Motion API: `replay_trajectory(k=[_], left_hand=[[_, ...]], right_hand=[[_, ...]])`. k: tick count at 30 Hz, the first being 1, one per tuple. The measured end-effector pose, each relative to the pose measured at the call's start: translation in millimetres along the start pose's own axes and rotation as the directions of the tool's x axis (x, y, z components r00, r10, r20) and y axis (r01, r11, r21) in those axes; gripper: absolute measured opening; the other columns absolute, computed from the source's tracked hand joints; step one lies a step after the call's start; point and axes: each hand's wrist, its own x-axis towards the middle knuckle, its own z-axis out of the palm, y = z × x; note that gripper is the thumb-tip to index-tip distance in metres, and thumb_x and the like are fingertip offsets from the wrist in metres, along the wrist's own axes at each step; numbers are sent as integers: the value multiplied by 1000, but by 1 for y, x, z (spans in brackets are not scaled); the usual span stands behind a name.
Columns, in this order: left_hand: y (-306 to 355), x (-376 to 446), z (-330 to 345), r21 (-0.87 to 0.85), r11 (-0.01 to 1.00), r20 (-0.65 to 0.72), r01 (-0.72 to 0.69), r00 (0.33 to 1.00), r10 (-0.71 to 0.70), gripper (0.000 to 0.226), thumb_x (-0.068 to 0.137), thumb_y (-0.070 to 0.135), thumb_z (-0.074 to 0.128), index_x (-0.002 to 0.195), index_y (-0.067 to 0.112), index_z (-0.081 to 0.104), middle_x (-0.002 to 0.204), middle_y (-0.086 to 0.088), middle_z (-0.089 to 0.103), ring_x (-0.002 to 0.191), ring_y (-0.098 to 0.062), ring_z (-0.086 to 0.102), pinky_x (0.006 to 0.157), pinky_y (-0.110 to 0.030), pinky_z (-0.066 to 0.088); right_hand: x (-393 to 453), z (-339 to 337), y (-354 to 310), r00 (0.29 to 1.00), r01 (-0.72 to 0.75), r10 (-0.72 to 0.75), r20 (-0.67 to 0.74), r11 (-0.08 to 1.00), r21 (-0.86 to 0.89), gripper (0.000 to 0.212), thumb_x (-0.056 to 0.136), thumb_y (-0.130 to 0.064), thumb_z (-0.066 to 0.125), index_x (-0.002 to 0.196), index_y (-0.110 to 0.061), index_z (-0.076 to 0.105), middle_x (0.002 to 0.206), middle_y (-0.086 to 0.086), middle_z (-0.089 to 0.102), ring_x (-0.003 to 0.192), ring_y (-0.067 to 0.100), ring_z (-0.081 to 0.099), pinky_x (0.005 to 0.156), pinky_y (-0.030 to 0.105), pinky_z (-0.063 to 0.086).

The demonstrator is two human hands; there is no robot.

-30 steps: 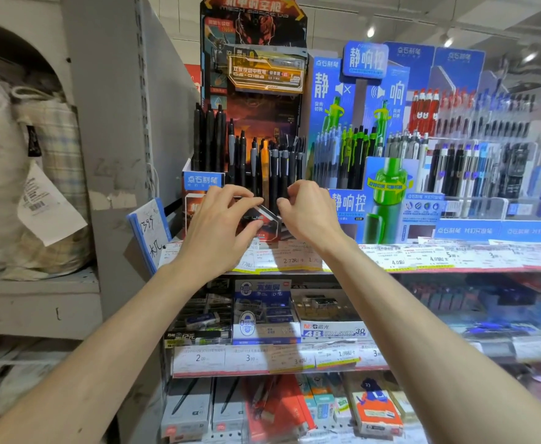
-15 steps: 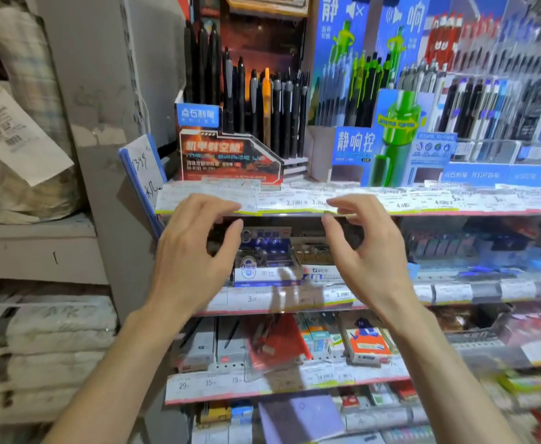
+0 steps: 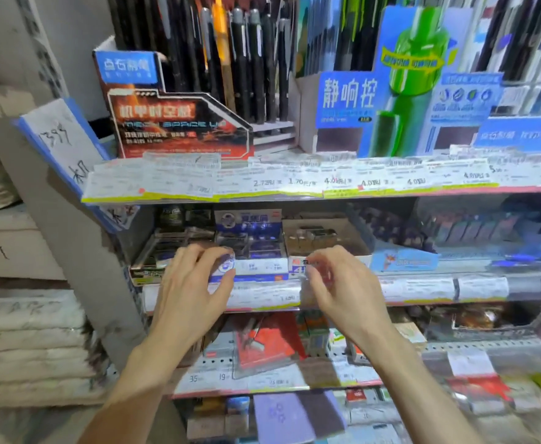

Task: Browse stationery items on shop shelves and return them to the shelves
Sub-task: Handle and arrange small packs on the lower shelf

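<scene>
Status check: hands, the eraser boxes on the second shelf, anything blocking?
Left hand and right hand open, empty. Both flank the blue-white display box on second shelf. No grasp visible. Nothing in between.

Far left: grey upright post (image 3: 70,238) beside stacked white folded cloths (image 3: 29,344), lower left. Above those, pale ledge (image 3: 9,241). Leaning against the post, blue-edged handwritten card (image 3: 61,139), tilted. Blurred throughout; card's writing unreadable.
</scene>
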Motion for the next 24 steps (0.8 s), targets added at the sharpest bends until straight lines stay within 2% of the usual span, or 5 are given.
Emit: replay_trajectory(k=[5,11,14,18,24], left_hand=[[-8,0,-2,44,999,-8,30,1000,-30,33,87,37,56,111,17,66,97,-1,55,96,-24,51,83,-32,40],[-20,9,-11,123,991,-6,60,998,-59,42,82,47,55,109,17,69,86,-6,58,86,-31,57,79,-35,42],[-30,20,-17,133,989,99,67,992,-81,49,81,55,53,110,19,72,99,-9,67,90,-35,64,80,-39,52],[-46,30,-20,142,990,180,0,983,-26,53,81,63,52,107,21,73,100,-9,68,98,-36,62,78,-43,54],[-62,27,-28,99,993,109,-58,993,47,55,77,65,59,110,22,69,108,0,61,103,-28,59,85,-38,51]], right_hand=[[10,3,5,999,39,-39,4,999,-10,7,94,-28,59,89,-26,63,84,-10,59,76,14,58,59,30,42],[13,1,1,999,36,-36,-1,999,-19,6,92,-29,61,88,-26,64,82,-11,60,73,13,59,58,33,48],[18,0,-8,1000,25,-25,1,998,-62,6,91,-31,64,86,-27,65,76,-12,59,71,12,59,57,29,45],[27,4,-25,1000,25,-26,-8,992,-124,16,92,-38,58,88,-25,68,73,-8,63,72,18,63,59,32,46],[51,10,-54,998,36,-26,62,986,-160,23,89,-42,54,98,-28,70,87,0,74,83,29,69,66,37,53]])
